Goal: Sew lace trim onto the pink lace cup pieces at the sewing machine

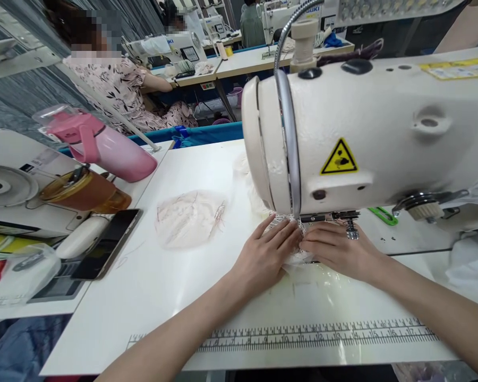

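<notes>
Beneath the head of a white sewing machine (362,138), pale lace fabric (298,257) lies on the white table. My left hand (266,249) rests on the fabric left of the needle area, its fingers stretched forward and slightly apart. Just to the right, my right hand (338,249) has its fingers pressed together at the fabric's edge, close to the presser area; its fingertips are partly hidden. A separate piece of sheer pale fabric (189,218) with loose reddish threads lies flat to the left of my hands.
On the left stand a pink bottle (115,151), an amber cup (85,193) and a dark phone (108,244). A ruler strip (302,337) runs along the table's front. Green snips (383,216) lie behind my right hand. A person (107,87) sits at another machine beyond.
</notes>
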The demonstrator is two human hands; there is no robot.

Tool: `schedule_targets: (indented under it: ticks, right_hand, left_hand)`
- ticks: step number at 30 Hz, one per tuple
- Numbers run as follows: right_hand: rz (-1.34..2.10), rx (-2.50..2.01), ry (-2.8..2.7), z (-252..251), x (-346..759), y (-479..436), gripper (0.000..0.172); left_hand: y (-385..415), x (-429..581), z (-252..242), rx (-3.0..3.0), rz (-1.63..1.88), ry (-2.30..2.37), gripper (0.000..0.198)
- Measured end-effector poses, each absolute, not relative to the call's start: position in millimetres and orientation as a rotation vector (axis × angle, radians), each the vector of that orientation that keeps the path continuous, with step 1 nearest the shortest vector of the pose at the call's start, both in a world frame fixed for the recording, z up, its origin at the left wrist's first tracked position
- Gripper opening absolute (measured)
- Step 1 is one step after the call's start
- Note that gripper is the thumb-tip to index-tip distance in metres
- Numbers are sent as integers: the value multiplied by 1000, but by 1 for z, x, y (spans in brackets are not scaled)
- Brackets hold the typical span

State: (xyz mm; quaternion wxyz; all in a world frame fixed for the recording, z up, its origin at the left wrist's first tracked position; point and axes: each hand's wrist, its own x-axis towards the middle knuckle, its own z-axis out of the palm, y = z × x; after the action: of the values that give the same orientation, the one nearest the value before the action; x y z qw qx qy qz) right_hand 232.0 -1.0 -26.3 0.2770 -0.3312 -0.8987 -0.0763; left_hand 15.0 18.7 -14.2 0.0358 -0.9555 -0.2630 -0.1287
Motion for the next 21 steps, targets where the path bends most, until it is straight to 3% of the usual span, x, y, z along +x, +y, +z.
schedule_targets:
  ticks: [11, 21]
  right_hand:
    - [-111, -890, -2417, -33, 231, 0, 28]
    - [-442, -975, -2347, -24, 232, -2, 25]
  left_hand:
    - [18, 15, -13, -2933, -410, -858, 52]
    - [16, 20, -14, -2887, -427, -884, 52]
